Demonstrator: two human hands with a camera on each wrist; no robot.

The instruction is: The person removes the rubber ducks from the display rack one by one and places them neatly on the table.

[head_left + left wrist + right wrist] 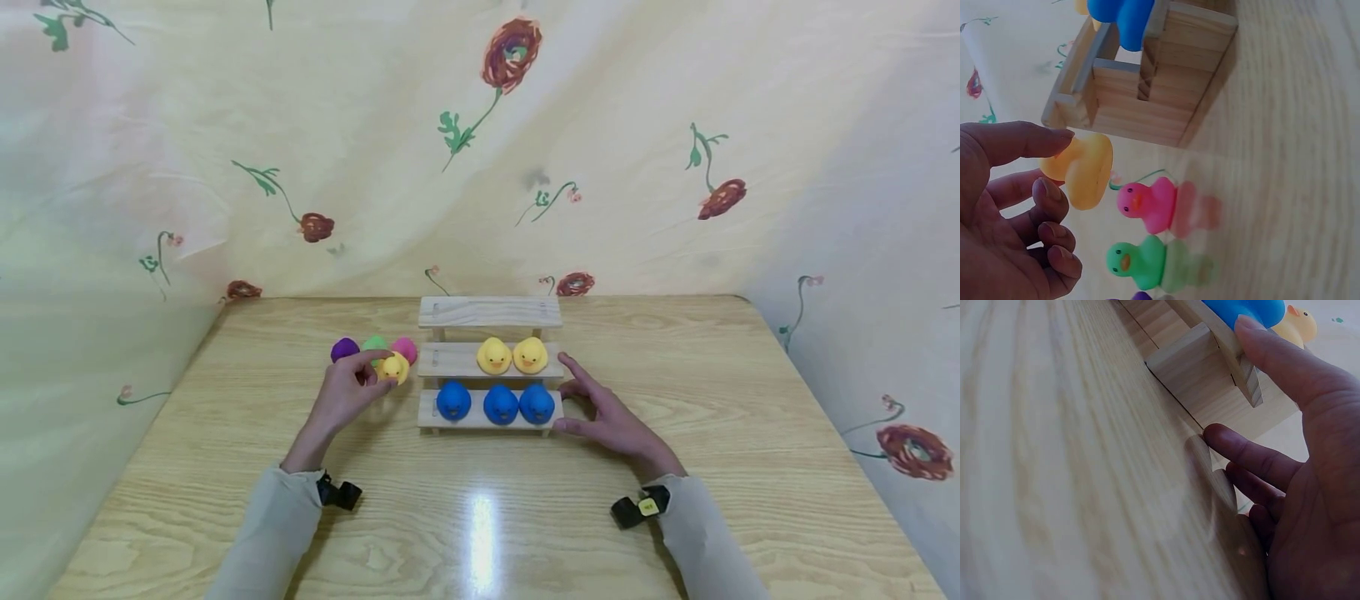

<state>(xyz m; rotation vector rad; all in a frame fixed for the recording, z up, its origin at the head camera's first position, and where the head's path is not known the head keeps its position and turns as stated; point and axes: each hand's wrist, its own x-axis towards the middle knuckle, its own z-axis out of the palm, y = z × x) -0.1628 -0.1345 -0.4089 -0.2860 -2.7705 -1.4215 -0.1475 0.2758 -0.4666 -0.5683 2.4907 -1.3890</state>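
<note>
My left hand (pixel 347 398) pinches a yellow rubber duck (pixel 1088 172) between thumb and fingers, raised just left of a three-step wooden rack (pixel 491 312). On the middle step two yellow ducks (pixel 494 357) sit side by side toward the right. Three blue ducks (pixel 453 402) occupy the bottom step, with a gap between the left one and the other two. At the rack's right end is my right hand (pixel 611 421), its thumb at the bottom step's edge and its fingers extended along the side. Whether every fingertip touches the wood cannot be told.
Behind my left hand, a purple duck (pixel 344 349), a green duck (pixel 1138 261) and a pink duck (pixel 1150 205) stand in a row on the wooden table (pixel 420 508). A flowered cloth (pixel 375 125) hangs behind and beside the table.
</note>
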